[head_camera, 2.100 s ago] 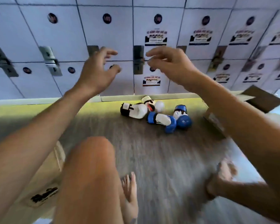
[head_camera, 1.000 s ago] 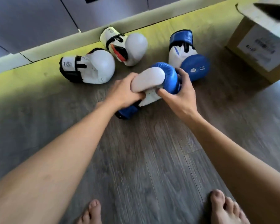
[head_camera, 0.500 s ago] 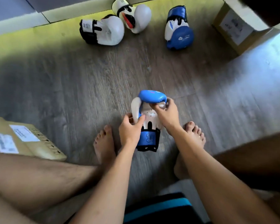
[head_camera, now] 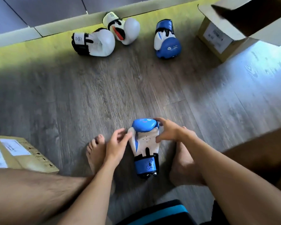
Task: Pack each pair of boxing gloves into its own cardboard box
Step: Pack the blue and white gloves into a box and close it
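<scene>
Between the two bare feet, on the wood floor (head_camera: pixel 104 95), I see the blue glove (head_camera: pixel 144 143) lying palm up, cuff toward the person and padded end pointing away. The right hand (head_camera: pixel 167 130) grasps its far right edge, fingers curled over the blue padding and thumb on the white palm. The left hand (head_camera: pixel 118 142) is released, with relaxed fingers just touching the glove's left edge. The left foot (head_camera: pixel 94 153) and right foot (head_camera: pixel 183 163) sit close on either side, so I read little room sideways.

Ahead lies a wide stretch of bare floor. At its far edge, by the wall base (head_camera: pixel 39 31), a white glove (head_camera: pixel 96 42) and a second white glove (head_camera: pixel 125 28) lie together, touching as far as I can tell. The second blue glove (head_camera: pixel 167 41) lies near them to the right, apart. The open box (head_camera: pixel 221 34) stands at the far right corner, well apart from the held glove. A closed box (head_camera: pixel 23 153) lies near the left foot.
</scene>
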